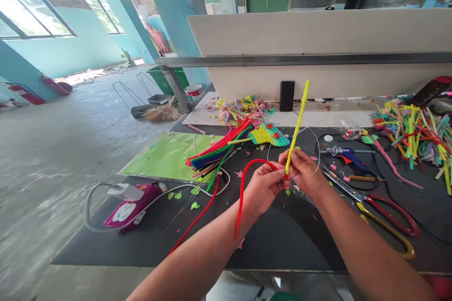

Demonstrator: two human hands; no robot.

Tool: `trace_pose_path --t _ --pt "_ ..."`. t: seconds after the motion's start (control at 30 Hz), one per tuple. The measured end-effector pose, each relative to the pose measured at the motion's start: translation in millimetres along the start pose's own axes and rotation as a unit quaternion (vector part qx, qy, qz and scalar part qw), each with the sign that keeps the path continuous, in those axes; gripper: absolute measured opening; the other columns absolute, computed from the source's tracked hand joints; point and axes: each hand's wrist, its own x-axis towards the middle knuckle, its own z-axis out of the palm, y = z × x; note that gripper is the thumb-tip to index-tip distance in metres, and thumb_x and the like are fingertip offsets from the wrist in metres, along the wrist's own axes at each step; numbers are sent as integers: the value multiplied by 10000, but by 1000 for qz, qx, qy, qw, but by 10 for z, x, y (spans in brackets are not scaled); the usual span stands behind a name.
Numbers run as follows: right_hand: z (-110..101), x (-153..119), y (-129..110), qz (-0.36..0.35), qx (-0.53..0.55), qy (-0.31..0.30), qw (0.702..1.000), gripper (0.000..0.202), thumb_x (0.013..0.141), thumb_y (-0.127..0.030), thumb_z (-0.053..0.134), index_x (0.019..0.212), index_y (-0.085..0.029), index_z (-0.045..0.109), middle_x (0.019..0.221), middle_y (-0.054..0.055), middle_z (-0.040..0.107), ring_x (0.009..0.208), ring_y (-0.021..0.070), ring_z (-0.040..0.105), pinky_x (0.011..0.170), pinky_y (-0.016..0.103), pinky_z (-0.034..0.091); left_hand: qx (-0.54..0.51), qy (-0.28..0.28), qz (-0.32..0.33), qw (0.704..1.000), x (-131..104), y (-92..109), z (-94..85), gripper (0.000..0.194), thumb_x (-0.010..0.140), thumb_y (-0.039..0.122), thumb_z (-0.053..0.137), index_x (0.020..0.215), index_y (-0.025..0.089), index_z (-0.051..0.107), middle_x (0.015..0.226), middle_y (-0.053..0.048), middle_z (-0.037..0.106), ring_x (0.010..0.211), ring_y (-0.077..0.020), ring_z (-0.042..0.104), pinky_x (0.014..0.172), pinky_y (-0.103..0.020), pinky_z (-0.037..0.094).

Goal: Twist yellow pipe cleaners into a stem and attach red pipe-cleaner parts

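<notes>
My left hand [265, 187] pinches a red pipe cleaner [243, 183] near the lower end of a yellow one. The red length arches up from the fingers and hangs down over my left forearm. My right hand [304, 169] is closed round the yellow pipe cleaner [299, 122], which stands nearly upright and looks thick and wound. A bit of red shows at its base, where the fingertips of both hands meet. Just beyond lies a yellow and teal pipe-cleaner piece [264, 135] with red spots, beside a bundle of coloured pipe cleaners [219, 150].
Scissors [356, 195] with red and gold handles and a blue glue gun [353, 159] lie to the right, among cords. A phone [287, 96] leans at the back. Cut pipe-cleaner heaps [416, 136] sit far right and back. A purple pouch [132, 207] with a cable lies left.
</notes>
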Motion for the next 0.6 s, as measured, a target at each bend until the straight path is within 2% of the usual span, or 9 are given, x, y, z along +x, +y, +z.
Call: trace_pose_path --t 0.07,0.13,0.2,0.27,0.33,0.43,0.5,0.6 --pt "50 -17 38 7 -2 7 1000 177 838 -362 557 947 -243 630 949 51 602 814 181 553 698 310 478 -3 22 34 999 29 20 -29 157 713 233 717 775 134 611 664 -24 623 580 -111 580 607 -247 441" --pt "98 -36 82 3 -9 0 1000 267 778 -300 603 1042 -261 607 1015 50 603 841 184 556 695 309 482 -7 54 70 996 68 42 -70 170 695 233 731 769 132 617 672 -25 632 591 -114 588 603 -245 444" --pt "133 -51 128 -6 -19 -14 1000 403 716 -261 646 1115 -277 589 1076 48 602 913 199 554 747 325 483 -6 81 95 992 105 55 -114 179 680 234 743 763 133 621 675 -22 640 590 -114 593 599 -246 450" --pt "149 -57 170 -5 -29 -5 1000 442 702 -270 676 1137 -279 593 1084 47 614 961 208 551 800 345 476 3 97 111 989 129 52 -151 179 676 230 750 763 136 625 679 -19 647 599 -116 601 613 -250 463" --pt "145 -51 198 2 -35 28 999 376 710 -287 704 1080 -262 637 1013 41 642 909 198 565 782 341 475 23 96 120 988 136 38 -170 168 683 220 749 767 136 630 693 -20 656 618 -116 610 634 -253 475" --pt "115 -30 197 12 -17 65 998 197 702 -279 740 887 -218 708 857 25 671 735 156 565 671 296 465 51 70 110 990 126 22 -164 152 695 208 742 769 133 632 704 -26 665 615 -114 617 637 -248 484" --pt "87 -18 172 36 27 80 996 136 680 -264 765 795 -209 716 781 10 680 659 133 561 615 274 454 56 55 95 992 117 26 -150 159 701 213 739 791 131 637 720 -36 674 635 -130 636 656 -264 502" --pt "44 -7 128 94 115 95 984 139 651 -248 790 761 -215 711 718 -13 684 602 112 577 583 254 463 52 39 93 993 110 48 -137 182 710 227 736 832 131 640 731 -50 681 695 -171 671 705 -309 530"
